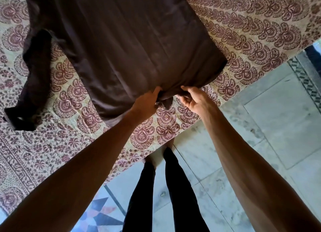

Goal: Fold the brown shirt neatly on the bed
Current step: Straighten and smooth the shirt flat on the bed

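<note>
The brown shirt (121,46) lies spread flat on the bed (251,33), its body running from the top of the view down toward me. One long sleeve (33,82) trails off to the left. My left hand (147,103) pinches the bunched near hem of the shirt. My right hand (194,99) holds the same hem just to the right, its fingers curled around the cloth. The two hands are close together, with a small fold of fabric hanging between them.
The bed carries a cream cover with a maroon print; its near edge (173,136) runs diagonally past my legs (173,188). A pale marble floor (269,127) with a patterned inlay lies on the right and below.
</note>
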A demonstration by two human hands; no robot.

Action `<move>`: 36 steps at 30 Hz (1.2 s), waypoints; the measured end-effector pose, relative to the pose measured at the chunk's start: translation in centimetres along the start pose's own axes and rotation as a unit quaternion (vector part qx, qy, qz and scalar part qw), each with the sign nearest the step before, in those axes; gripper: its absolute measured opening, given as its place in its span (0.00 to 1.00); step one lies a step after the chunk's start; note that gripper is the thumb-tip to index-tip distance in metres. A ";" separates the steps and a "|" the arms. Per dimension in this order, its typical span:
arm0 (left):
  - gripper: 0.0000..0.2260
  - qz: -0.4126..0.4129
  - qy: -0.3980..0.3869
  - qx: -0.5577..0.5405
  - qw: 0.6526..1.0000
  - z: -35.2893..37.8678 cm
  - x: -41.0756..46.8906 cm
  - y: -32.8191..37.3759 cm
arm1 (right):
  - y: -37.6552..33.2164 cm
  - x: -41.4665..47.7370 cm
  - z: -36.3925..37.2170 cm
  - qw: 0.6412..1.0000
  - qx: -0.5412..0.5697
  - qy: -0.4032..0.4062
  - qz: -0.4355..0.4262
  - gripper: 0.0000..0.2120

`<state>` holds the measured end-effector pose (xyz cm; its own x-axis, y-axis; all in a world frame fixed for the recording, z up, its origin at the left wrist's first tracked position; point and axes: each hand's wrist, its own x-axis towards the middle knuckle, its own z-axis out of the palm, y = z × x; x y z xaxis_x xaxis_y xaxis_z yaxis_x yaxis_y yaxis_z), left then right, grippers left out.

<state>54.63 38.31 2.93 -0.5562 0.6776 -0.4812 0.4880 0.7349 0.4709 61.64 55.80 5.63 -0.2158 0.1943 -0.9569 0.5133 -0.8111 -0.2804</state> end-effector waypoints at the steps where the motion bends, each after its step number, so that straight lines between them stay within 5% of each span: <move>1: 0.24 -0.012 0.018 0.025 0.999 -0.2 0.0 0.2 | -0.2 -0.1 0.1 1.000 0.001 -0.002 0.000 0.07; 6: 0.19 -0.069 0.061 0.057 0.994 -0.6 -0.3 2.0 | -0.6 -0.6 0.7 1.000 -0.008 0.007 -0.004 0.07; 15: 0.11 0.037 0.147 0.100 0.983 4.1 -1.8 4.1 | 2.3 0.8 -0.9 0.963 -0.209 0.153 -0.076 0.09; 19: 0.08 0.059 0.136 0.088 0.985 5.6 -2.6 4.8 | 2.4 0.5 -1.4 0.982 -0.151 0.113 -0.012 0.07; 23: 0.09 0.060 0.136 0.037 0.988 5.7 -3.2 4.9 | 2.8 1.1 -1.3 0.981 -0.129 0.129 -0.060 0.08; 29: 0.30 -0.008 0.120 0.194 0.974 5.2 -4.4 1.7 | 5.1 2.3 -2.3 0.938 -0.263 0.176 -0.145 0.14; 34: 0.23 0.029 0.163 0.130 0.978 4.8 -5.5 -1.2 | 6.8 1.4 -2.4 0.897 -0.339 0.223 -0.177 0.23; 36: 0.17 -0.031 0.227 0.068 0.971 4.4 -6.6 -2.0 | 6.9 0.1 -1.9 0.887 -0.343 0.250 -0.181 0.23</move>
<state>60.30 32.54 1.90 -0.8121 0.5721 -0.1148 0.5108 0.7921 0.3340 66.73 51.22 3.47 -0.1621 0.7333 -0.6603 0.9074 -0.1523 -0.3918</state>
